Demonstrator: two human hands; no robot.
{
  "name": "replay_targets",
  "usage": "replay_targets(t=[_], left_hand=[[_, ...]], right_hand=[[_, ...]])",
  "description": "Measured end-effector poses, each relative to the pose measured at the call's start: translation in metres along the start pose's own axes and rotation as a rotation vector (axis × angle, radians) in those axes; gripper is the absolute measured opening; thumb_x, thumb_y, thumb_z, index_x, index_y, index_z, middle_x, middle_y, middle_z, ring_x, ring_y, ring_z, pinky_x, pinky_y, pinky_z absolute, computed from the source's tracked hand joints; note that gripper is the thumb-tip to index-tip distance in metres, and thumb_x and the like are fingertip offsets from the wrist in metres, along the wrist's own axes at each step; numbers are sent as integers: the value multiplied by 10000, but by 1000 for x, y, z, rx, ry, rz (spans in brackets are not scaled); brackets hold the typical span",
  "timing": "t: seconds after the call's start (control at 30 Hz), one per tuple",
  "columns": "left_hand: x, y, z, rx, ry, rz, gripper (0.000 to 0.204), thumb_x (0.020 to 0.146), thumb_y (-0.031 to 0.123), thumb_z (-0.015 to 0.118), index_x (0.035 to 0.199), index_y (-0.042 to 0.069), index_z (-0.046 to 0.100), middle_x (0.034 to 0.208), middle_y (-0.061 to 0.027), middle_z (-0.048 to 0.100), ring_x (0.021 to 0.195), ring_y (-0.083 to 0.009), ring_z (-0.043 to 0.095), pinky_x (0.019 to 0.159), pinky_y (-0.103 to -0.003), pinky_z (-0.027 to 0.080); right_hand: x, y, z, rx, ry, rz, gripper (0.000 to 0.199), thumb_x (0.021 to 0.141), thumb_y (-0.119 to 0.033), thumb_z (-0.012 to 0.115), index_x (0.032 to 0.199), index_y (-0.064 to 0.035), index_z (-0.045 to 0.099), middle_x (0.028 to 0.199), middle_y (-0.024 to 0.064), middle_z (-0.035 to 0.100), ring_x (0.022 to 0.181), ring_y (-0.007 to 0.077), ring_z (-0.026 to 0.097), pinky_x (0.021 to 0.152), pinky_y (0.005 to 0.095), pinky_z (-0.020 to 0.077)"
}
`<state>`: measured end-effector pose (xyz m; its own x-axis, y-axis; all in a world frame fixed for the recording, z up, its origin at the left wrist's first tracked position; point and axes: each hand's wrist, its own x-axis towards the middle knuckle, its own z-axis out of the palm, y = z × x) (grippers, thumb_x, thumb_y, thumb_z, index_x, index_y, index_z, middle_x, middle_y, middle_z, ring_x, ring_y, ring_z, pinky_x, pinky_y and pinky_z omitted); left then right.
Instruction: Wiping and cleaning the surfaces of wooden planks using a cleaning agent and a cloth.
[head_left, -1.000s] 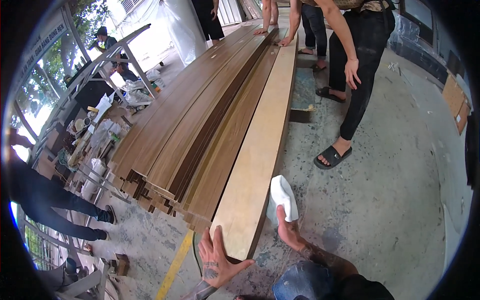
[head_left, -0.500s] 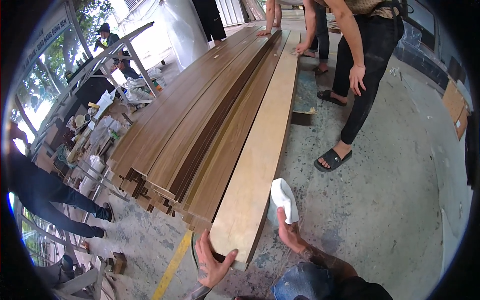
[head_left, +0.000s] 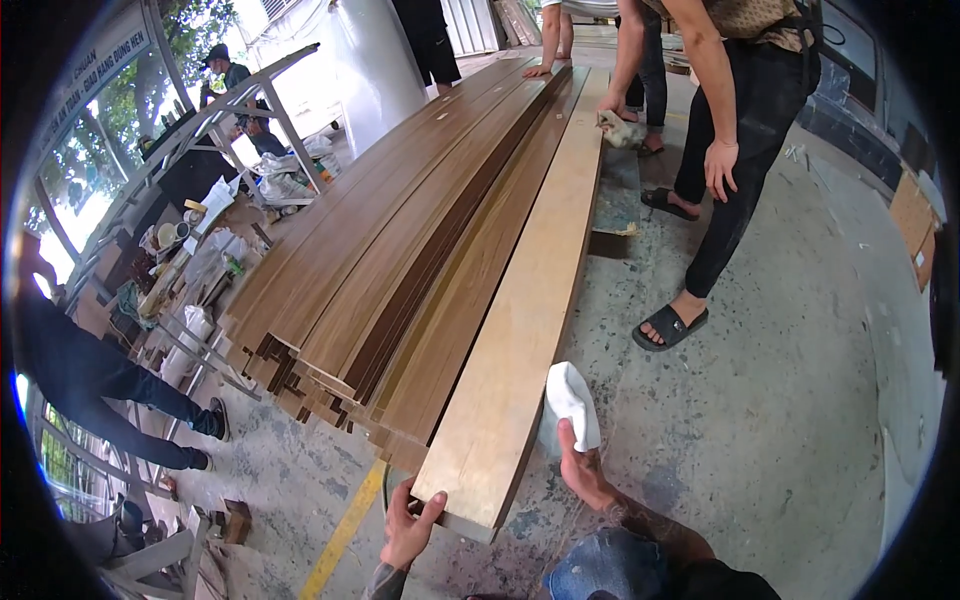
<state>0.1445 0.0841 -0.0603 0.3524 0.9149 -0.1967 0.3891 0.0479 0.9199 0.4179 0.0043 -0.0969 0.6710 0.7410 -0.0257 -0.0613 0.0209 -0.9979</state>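
A long pale wooden board [head_left: 520,330] runs away from me along the right side of a stack of brown boards [head_left: 400,220]. My left hand [head_left: 410,527] holds its near left corner, thumb on the top face and fingers curled around the edge. By the board's right edge, near this end, my right hand [head_left: 582,475] is closed on a folded white cloth [head_left: 572,400], thumb pressed on it. Whether the cloth touches the edge I cannot tell. At the far end, a co-worker's hand holds a pale crumpled rag [head_left: 620,130] by the same board.
A person in black trousers and sandals [head_left: 675,325] stands right of the boards. Another person [head_left: 90,370] is at the left. Metal frames and a cluttered bench [head_left: 190,240] stand on the left. A yellow line [head_left: 345,530] marks the speckled concrete floor [head_left: 740,430].
My left hand has shifted left at the board's end, its thumb nearer the left corner. The co-worker's rag at the far end has come into sight. My right hand has hardly moved.
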Motion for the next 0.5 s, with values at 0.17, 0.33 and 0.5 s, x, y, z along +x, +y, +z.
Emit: replay_targets(t=[0.17,0.33,0.5], left_hand=[[0,2,1,-6,-11,19,585,902,341,743,1309,-23,530,1135,-119,615,924,-173,603,783,-323,530],[0,-1,-3,-16,-22,26,570,908,323,737,1309,-23,528,1100,-105,623,913,-157,603,762,-315,529],[-2,6,-1,-57,-29,8,564,907,313,741,1305,-25,528,1071,-96,630,884,-148,607,745,-305,529]], right_hand=[[0,5,-2,-11,28,44,501,1035,-356,552,1395,-10,517,1357,120,585,1261,238,531,1028,366,427],[0,12,-3,-40,22,69,497,1034,-349,556,1395,-10,519,1357,121,587,1259,236,534,1023,365,433],[0,16,-5,-80,22,60,515,1033,-355,555,1409,-7,503,1371,134,578,1264,247,532,1030,372,431]])
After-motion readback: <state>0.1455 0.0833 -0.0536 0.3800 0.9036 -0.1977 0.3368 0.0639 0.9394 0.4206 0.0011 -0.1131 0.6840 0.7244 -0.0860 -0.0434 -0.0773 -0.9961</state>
